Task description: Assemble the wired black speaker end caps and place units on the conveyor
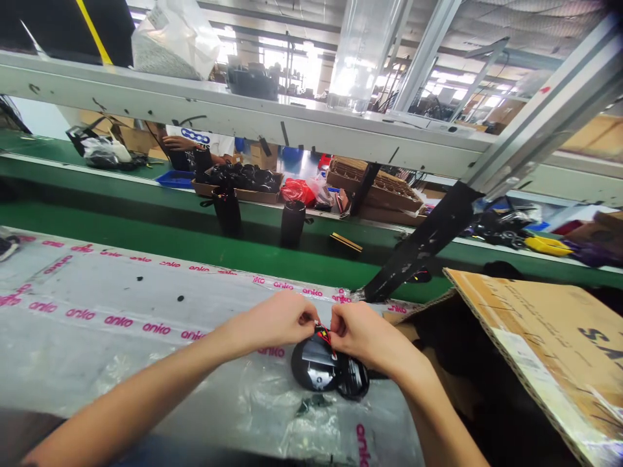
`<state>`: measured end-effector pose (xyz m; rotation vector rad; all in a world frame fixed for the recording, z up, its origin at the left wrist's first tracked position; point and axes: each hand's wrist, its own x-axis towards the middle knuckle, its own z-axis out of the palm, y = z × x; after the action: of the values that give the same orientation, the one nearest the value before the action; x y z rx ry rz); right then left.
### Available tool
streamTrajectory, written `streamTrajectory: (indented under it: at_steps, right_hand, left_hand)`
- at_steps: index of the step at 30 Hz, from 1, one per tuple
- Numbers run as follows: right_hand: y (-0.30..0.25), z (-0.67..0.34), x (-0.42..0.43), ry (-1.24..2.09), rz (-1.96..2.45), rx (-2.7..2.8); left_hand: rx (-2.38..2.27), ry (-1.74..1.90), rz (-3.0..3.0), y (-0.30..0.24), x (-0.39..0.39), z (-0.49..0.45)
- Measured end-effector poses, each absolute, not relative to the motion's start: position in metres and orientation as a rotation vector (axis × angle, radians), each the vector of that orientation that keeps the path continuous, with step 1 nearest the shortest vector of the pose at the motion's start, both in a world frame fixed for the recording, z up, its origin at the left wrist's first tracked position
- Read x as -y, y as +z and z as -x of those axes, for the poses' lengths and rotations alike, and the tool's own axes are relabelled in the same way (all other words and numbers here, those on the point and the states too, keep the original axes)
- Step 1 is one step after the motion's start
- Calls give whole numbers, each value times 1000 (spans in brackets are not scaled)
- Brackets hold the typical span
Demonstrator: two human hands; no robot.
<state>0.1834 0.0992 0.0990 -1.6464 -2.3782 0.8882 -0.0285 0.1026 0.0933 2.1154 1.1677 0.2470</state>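
Head view: the left hand (275, 321) and right hand (365, 334) pinch narrowly on thin red-and-black wires (325, 335) rising from a glossy black rounded device (316, 366), which lies on a printed plastic sheet (97, 311) just left of a cardboard flap (545, 350). It looks light, rigid and slick; its rim seems the surest hold, the wires fragile.

Left hand (277, 321) and right hand (363, 334) — fingertips pinching red wires (325, 336) above a glossy black round casing (316, 366). Beneath: anko-printed plastic sheet (97, 311). Beside: cardboard flap (540, 350) — beyond: green conveyor belt (195, 243).
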Motion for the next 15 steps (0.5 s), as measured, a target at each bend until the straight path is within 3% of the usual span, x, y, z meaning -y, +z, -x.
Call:
streamTrajectory:
  at_steps: [15]
  right_hand:
    - [105,-185,-97,882,1608,2440]
  left_hand:
    - [-1103,43,-2344,119,-126,-1]
